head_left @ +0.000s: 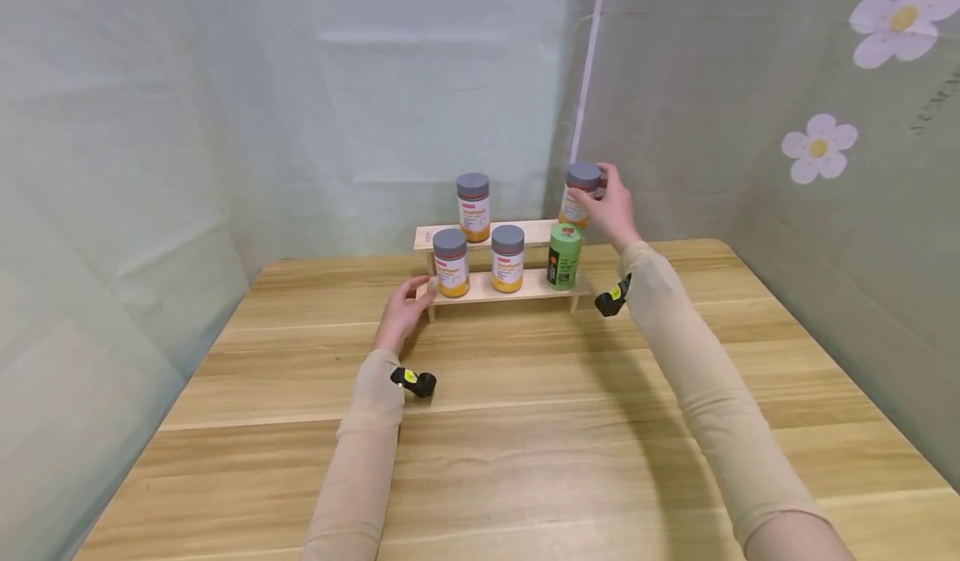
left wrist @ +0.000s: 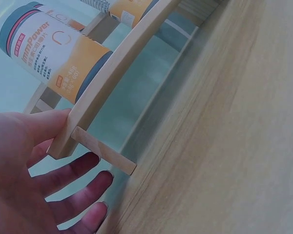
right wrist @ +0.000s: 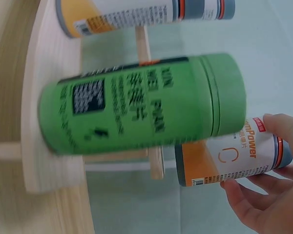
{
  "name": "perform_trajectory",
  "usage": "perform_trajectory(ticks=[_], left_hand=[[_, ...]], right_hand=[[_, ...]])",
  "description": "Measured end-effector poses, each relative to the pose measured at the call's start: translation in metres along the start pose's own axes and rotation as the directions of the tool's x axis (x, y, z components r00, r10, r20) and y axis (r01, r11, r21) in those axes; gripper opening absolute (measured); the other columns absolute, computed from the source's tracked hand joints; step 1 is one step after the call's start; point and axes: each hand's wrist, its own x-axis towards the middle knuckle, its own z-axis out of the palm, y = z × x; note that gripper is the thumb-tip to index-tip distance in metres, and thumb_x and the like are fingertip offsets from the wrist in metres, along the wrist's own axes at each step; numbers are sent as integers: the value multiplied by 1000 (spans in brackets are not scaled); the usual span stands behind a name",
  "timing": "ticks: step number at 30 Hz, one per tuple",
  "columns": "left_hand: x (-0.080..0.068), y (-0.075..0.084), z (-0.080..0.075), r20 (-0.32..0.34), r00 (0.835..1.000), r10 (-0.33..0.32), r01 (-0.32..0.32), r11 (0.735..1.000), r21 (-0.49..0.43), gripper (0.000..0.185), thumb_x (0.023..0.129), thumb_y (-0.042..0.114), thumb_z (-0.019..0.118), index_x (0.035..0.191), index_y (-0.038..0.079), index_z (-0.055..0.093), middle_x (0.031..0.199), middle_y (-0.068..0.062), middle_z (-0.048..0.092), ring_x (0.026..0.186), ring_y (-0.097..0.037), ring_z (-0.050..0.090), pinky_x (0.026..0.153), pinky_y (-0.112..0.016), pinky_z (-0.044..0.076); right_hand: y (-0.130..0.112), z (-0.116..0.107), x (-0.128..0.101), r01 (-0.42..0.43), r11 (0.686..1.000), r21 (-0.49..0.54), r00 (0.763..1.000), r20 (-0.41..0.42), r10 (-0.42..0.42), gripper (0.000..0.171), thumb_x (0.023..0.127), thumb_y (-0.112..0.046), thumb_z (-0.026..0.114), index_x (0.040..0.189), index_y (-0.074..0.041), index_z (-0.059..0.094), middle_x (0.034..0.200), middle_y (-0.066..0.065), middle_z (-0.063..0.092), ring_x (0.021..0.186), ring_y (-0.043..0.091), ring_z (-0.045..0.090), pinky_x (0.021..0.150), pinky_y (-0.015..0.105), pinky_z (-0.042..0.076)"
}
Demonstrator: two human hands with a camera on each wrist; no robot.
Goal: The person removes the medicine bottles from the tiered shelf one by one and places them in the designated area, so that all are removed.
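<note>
A two-tier wooden rack (head_left: 534, 288) stands at the back of the table. My right hand (head_left: 611, 207) grips a white and orange jar with a grey lid (head_left: 580, 190) at the right end of the upper tier; in the right wrist view the fingers (right wrist: 263, 200) wrap this jar (right wrist: 215, 158) just behind a green can (right wrist: 141, 107). My left hand (head_left: 405, 311) rests at the left end of the lower shelf, its thumb (left wrist: 44, 122) against the shelf edge (left wrist: 117, 73) and the other fingers straight.
One more jar (head_left: 473, 207) stands on the upper tier. The lower tier carries two jars (head_left: 451, 262) (head_left: 507, 258) and the green can (head_left: 564, 256). Draped walls close in the back and both sides. The wooden table (head_left: 525, 461) stretches toward me.
</note>
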Motion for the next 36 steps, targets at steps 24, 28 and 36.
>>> perform_trajectory(ticks=[24,28,36], left_hand=[[-2,2,-4,-17,1000,16,-16,1000,-10,49,98,31,56,142,14,46,143,-19,42,131,-33,37,111,-51,28],[-2,0,-3,-15,1000,12,-12,1000,-10,49,97,32,56,142,15,47,144,-18,42,132,-33,37,111,-51,29],[-2,2,-2,-14,1000,22,-22,1000,-1,49,97,33,56,142,15,47,143,-20,43,131,-34,38,111,-52,29]], right_hand=[[47,-20,-7,-34,999,30,997,-70,36,70,93,-31,64,147,-6,28,140,25,47,121,38,52,98,48,47],[62,-21,-10,-54,998,40,996,-67,56,69,93,-32,63,147,-6,29,140,26,46,123,39,51,100,48,45],[87,-25,-18,-77,996,40,995,-59,79,70,94,-31,62,148,-5,26,141,28,43,125,40,50,102,50,45]])
